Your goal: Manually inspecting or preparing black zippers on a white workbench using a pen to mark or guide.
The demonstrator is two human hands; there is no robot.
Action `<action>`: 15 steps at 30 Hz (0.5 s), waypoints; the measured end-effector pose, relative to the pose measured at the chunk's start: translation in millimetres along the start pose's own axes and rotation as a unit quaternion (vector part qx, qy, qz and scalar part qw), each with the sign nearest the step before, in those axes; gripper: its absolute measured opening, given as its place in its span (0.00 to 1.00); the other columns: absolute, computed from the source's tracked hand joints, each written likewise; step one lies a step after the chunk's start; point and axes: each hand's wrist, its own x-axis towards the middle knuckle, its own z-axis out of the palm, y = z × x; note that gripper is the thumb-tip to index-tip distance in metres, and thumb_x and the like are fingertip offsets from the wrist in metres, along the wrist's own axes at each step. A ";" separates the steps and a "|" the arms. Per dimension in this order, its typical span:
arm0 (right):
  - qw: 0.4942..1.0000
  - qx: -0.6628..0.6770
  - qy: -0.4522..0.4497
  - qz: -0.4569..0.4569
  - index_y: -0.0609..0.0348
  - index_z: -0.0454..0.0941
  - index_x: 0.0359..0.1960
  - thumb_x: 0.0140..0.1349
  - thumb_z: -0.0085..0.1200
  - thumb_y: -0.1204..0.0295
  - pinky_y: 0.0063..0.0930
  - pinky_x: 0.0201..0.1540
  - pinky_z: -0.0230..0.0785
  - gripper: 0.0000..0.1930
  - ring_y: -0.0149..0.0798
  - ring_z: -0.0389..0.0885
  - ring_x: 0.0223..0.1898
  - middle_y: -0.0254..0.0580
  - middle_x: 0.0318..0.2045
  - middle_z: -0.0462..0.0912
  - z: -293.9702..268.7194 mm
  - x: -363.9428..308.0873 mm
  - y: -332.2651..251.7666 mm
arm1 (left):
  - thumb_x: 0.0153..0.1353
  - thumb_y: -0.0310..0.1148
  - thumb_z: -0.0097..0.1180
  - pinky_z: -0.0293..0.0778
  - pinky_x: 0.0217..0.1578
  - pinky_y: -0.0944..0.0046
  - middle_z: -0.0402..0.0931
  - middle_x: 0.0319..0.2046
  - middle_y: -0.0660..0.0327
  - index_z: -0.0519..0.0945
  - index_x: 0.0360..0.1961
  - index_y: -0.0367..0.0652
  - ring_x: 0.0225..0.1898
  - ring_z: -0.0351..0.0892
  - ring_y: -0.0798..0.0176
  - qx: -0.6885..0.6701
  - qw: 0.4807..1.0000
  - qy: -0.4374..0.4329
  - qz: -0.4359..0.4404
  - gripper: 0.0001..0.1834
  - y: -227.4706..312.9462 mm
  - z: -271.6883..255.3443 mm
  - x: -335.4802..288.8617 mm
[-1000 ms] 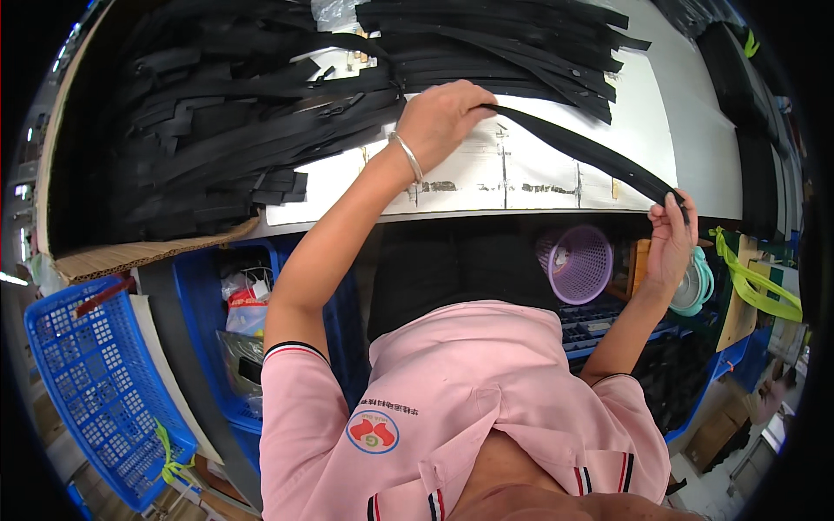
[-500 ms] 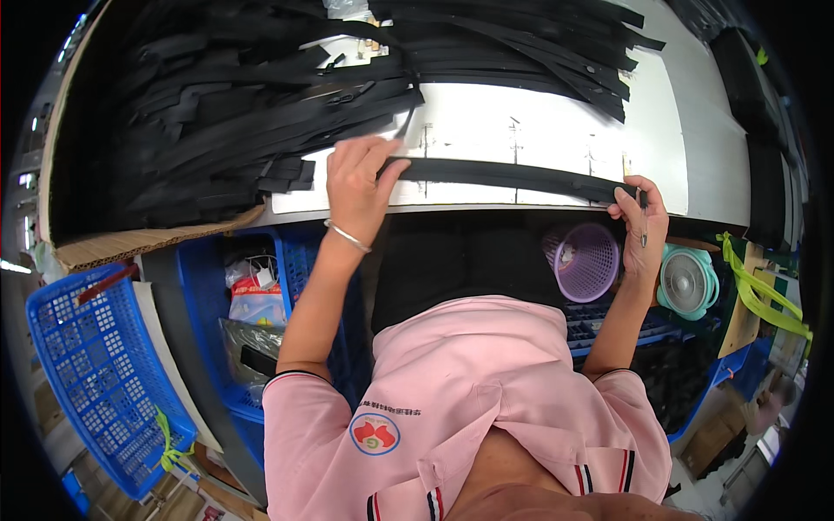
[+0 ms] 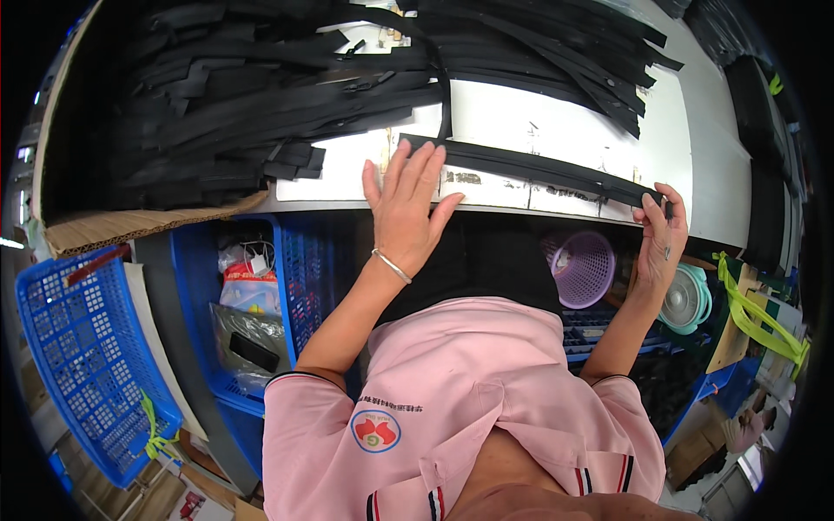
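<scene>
A long black fabric strip (image 3: 539,169) lies slantwise across a white marked board (image 3: 486,108). Stretched out and slightly spread, the fingers of my left hand (image 3: 408,195) rest at the strip's left end. My right hand (image 3: 662,227) pinches its right end between thumb and fingers. A small metallic thing shows against my right palm, too small to name. Another narrow black band (image 3: 445,95) curves down from the pile and meets the strip near my left fingertips. Many more black strips (image 3: 191,122) are heaped at the left, and others (image 3: 530,52) lie along the far side.
Cardboard (image 3: 156,224) edges the pile at left. Below the table are a blue crate (image 3: 195,321) with bags, a purple basket (image 3: 584,269) and a teal fan (image 3: 685,300). Another blue basket (image 3: 87,365) stands far left. Black rolled material (image 3: 756,113) lines the right side.
My left hand has opened out of its pinch, moved right and now lies flat at the strip's end. The strip has shifted right with my right hand, still held at that end.
</scene>
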 end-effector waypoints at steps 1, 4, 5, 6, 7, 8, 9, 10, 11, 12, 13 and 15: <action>1.000 -0.008 0.006 0.005 0.64 0.79 0.49 0.61 0.65 0.82 0.19 0.36 0.73 0.15 0.28 0.79 0.29 0.35 0.36 0.77 1.0 0.7 0.7 | 0.63 0.43 0.65 0.41 0.72 0.36 0.74 0.64 0.60 0.76 0.66 0.45 0.71 0.64 0.51 -0.001 1.000 -0.002 0.005 0.31 -1.5 -1.1 0.5; 1.000 -0.011 -0.004 -0.005 0.64 0.79 0.50 0.60 0.65 0.82 0.19 0.36 0.72 0.16 0.28 0.79 0.30 0.35 0.37 0.76 5.4 6.3 5.1 | 0.62 0.43 0.67 0.41 0.72 0.35 0.74 0.63 0.61 0.76 0.66 0.46 0.71 0.63 0.51 0.012 1.000 0.008 0.005 0.32 -7.6 -4.1 -1.5; 1.000 -0.014 -0.007 -0.015 0.65 0.78 0.50 0.60 0.65 0.83 0.19 0.36 0.72 0.16 0.28 0.79 0.30 0.35 0.37 0.75 7.6 9.8 7.4 | 0.61 0.43 0.68 0.40 0.72 0.36 0.74 0.63 0.60 0.76 0.65 0.46 0.72 0.63 0.51 0.011 1.000 0.009 -0.003 0.32 -8.6 -3.9 -3.0; 1.000 -0.007 -0.009 -0.023 0.65 0.78 0.50 0.60 0.66 0.83 0.19 0.35 0.72 0.17 0.28 0.79 0.30 0.35 0.37 0.75 9.1 13.3 9.3 | 0.61 0.43 0.68 0.40 0.72 0.36 0.74 0.62 0.60 0.77 0.65 0.46 0.72 0.63 0.51 0.010 1.000 0.009 -0.010 0.32 -9.6 -3.7 -4.1; 1.000 -0.013 0.003 -0.017 0.64 0.79 0.49 0.59 0.66 0.83 0.20 0.34 0.72 0.16 0.27 0.78 0.29 0.33 0.37 0.74 11.9 16.3 12.6 | 0.59 0.45 0.70 0.41 0.72 0.36 0.74 0.62 0.60 0.77 0.64 0.46 0.73 0.61 0.49 0.013 1.000 0.006 -0.011 0.33 -10.7 -2.3 -3.9; 0.997 -0.076 0.015 -0.027 0.62 0.80 0.48 0.58 0.67 0.82 0.19 0.34 0.72 0.16 0.26 0.77 0.30 0.31 0.36 0.73 13.1 18.4 14.8 | 0.59 0.45 0.70 0.41 0.72 0.36 0.74 0.62 0.60 0.77 0.64 0.46 0.73 0.61 0.49 0.005 1.000 0.002 -0.001 0.33 -11.7 -1.9 -4.1; 0.994 -0.093 0.009 -0.053 0.61 0.81 0.48 0.57 0.68 0.80 0.19 0.34 0.71 0.17 0.25 0.76 0.32 0.28 0.35 0.72 16.1 19.8 19.2 | 0.58 0.44 0.70 0.42 0.72 0.36 0.74 0.62 0.59 0.77 0.64 0.46 0.73 0.61 0.48 0.018 1.000 0.007 0.001 0.33 -11.9 -1.3 -3.9; 0.975 -0.203 0.024 -0.090 0.59 0.80 0.49 0.56 0.70 0.79 0.21 0.35 0.71 0.19 0.24 0.74 0.33 0.28 0.35 0.74 19.2 23.1 23.0 | 0.58 0.44 0.71 0.44 0.72 0.35 0.74 0.62 0.59 0.77 0.64 0.46 0.73 0.60 0.47 0.029 1.000 0.008 0.000 0.34 -11.6 0.4 -2.8; 0.944 -0.284 0.038 -0.164 0.58 0.79 0.52 0.57 0.71 0.76 0.24 0.36 0.71 0.21 0.26 0.73 0.33 0.29 0.37 0.80 20.5 21.2 27.1 | 0.57 0.42 0.72 0.46 0.71 0.35 0.73 0.62 0.58 0.77 0.65 0.46 0.73 0.61 0.44 0.014 1.000 0.005 0.007 0.35 -13.2 0.1 -1.6; 0.925 -0.318 0.070 -0.195 0.56 0.78 0.54 0.56 0.72 0.73 0.28 0.38 0.73 0.24 0.30 0.75 0.31 0.33 0.41 0.84 21.4 18.7 30.7 | 0.57 0.40 0.72 0.46 0.72 0.35 0.73 0.62 0.57 0.77 0.65 0.45 0.73 0.62 0.44 0.012 1.000 0.003 0.010 0.35 -14.1 -0.8 -1.3; 0.892 -0.379 0.114 -0.217 0.56 0.79 0.53 0.56 0.72 0.72 0.29 0.38 0.73 0.22 0.33 0.76 0.31 0.35 0.40 0.84 21.3 16.0 33.4 | 0.57 0.41 0.72 0.46 0.72 0.35 0.73 0.62 0.57 0.76 0.65 0.45 0.73 0.61 0.44 0.013 1.000 0.004 0.021 0.34 -14.5 -1.1 -0.6; 0.850 -0.417 0.149 -0.284 0.56 0.82 0.48 0.56 0.72 0.73 0.32 0.37 0.74 0.18 0.38 0.80 0.32 0.37 0.37 0.84 20.6 9.9 37.7 | 0.59 0.41 0.71 0.46 0.72 0.36 0.73 0.63 0.57 0.76 0.65 0.45 0.73 0.61 0.44 0.022 0.999 0.005 0.030 0.34 -15.1 -1.1 -0.2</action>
